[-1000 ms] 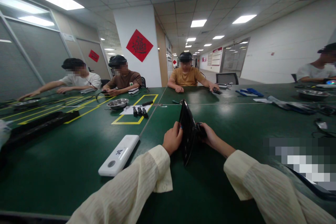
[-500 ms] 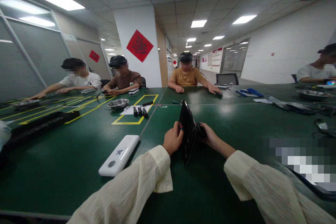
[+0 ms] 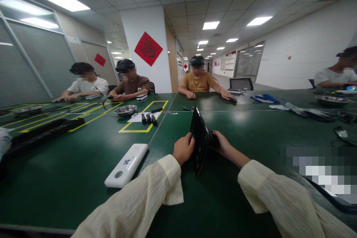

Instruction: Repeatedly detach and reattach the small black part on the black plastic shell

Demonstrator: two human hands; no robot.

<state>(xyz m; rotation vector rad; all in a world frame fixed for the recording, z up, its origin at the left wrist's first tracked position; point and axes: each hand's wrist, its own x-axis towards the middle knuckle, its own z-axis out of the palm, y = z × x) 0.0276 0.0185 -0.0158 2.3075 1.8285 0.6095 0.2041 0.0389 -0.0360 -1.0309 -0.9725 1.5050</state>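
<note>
A flat black panel point(image 3: 198, 137) stands on edge on the green table point(image 3: 83, 171), tilted slightly, held between both hands. My left hand point(image 3: 183, 148) is closed against its left face, fingers curled round the near edge. My right hand point(image 3: 223, 144) is closed on the panel's right side, where a small dark part sits against it; what that part is I cannot make out. Both arms wear cream sleeves.
A white power bank point(image 3: 126, 164) lies left of my arms. Farther off are a metal bowl point(image 3: 125, 109), small black parts point(image 3: 148, 118) in a yellow-taped box, a long black bar point(image 3: 41, 134), and cables point(image 3: 315, 113) at right. Several people sit around the table.
My hands and the panel have barely moved. The person at the far left has drawn an outstretched arm back toward the body.
</note>
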